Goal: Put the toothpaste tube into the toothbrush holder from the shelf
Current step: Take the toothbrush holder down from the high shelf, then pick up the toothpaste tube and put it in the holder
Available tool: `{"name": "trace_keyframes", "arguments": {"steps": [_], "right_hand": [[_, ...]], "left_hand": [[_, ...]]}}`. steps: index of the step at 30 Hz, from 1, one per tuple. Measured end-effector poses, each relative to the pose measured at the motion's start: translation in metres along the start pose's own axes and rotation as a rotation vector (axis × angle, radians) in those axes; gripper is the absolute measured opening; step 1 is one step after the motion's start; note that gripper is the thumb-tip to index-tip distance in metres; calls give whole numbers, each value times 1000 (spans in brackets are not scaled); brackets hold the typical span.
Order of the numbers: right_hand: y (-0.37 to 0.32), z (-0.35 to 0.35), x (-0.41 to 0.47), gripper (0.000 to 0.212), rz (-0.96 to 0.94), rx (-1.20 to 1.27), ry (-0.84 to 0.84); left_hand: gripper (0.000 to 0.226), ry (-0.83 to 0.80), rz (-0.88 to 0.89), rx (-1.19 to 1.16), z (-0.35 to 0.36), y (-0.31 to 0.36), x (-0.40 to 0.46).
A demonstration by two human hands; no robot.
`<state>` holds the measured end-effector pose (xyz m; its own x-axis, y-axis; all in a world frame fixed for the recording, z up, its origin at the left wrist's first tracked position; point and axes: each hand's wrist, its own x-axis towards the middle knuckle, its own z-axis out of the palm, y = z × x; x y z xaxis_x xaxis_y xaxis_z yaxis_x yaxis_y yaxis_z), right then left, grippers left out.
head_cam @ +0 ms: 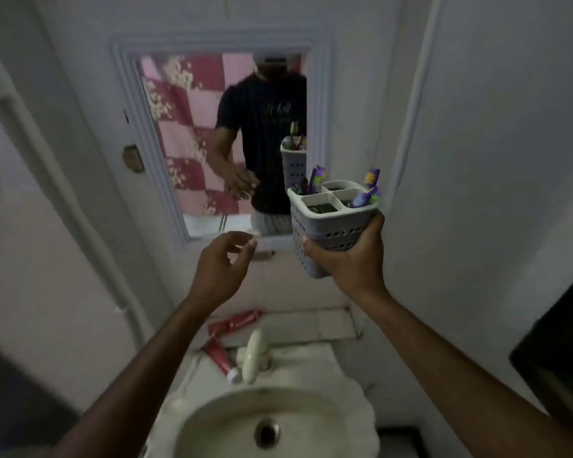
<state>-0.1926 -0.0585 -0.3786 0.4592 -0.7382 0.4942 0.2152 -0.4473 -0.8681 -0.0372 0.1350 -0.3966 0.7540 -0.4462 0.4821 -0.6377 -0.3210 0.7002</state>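
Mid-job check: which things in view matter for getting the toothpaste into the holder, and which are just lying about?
Belongs to the job:
- toothbrush holder, held in right hand
- two red toothpaste tubes, one on the shelf, one lower, by the tap
- left hand, empty

Just there:
- toothbrushes
- tap
- sink
- mirror
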Motion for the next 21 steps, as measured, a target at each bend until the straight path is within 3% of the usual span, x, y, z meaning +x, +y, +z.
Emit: {"name": "trace_keyframes", "arguments": {"steps": [7, 14, 17, 20, 21], "right_hand": [[85, 5, -82, 112, 276, -155, -121], [143, 21, -149, 107, 436, -305, -213], [163, 31, -170, 108, 498, -363, -242], [178, 39, -184, 102, 542, -384, -235], [182, 42, -187, 104, 555, -386, -225]], "left_hand": [[10, -180, -287, 127, 21, -109, -88], [33, -354, -757, 259, 44, -200, -138], [47, -416, -862, 237, 55, -216, -135], [37, -470, -915, 249, 66, -223, -126], [44, -464, -930, 266, 71, -229, -122]]}}
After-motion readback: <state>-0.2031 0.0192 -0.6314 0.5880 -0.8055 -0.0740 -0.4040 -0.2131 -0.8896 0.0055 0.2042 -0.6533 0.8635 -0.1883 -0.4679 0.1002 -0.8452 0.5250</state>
